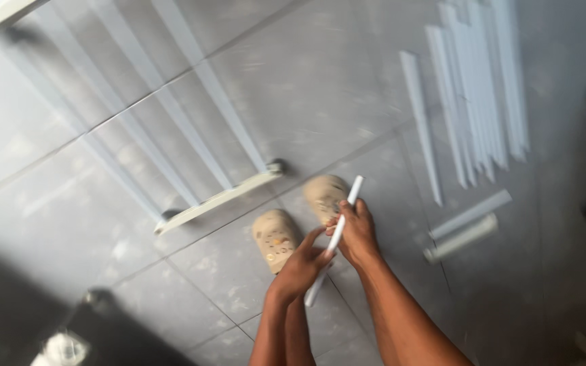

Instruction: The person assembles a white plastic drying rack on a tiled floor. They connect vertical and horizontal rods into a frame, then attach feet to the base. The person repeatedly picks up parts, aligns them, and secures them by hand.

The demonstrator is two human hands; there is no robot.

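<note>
Both of my hands hold one thin white rod (352, 191) that slants from lower left to upper right. My left hand (298, 268) grips its lower part and my right hand (356, 232) grips it higher up. The rod's top end sticks out above my right hand. Under my hands are my two feet in beige clogs (276, 237) on the grey tiled floor (320, 81). The picture is blurred by motion.
A white frame of long slats (191, 135) lies on the floor at the left, with an end bar (220, 198) near my feet. Several loose white strips (476, 88) lie at the upper right, with two short white tubes (466, 227) below them. A dark object (96, 325) sits at the lower left.
</note>
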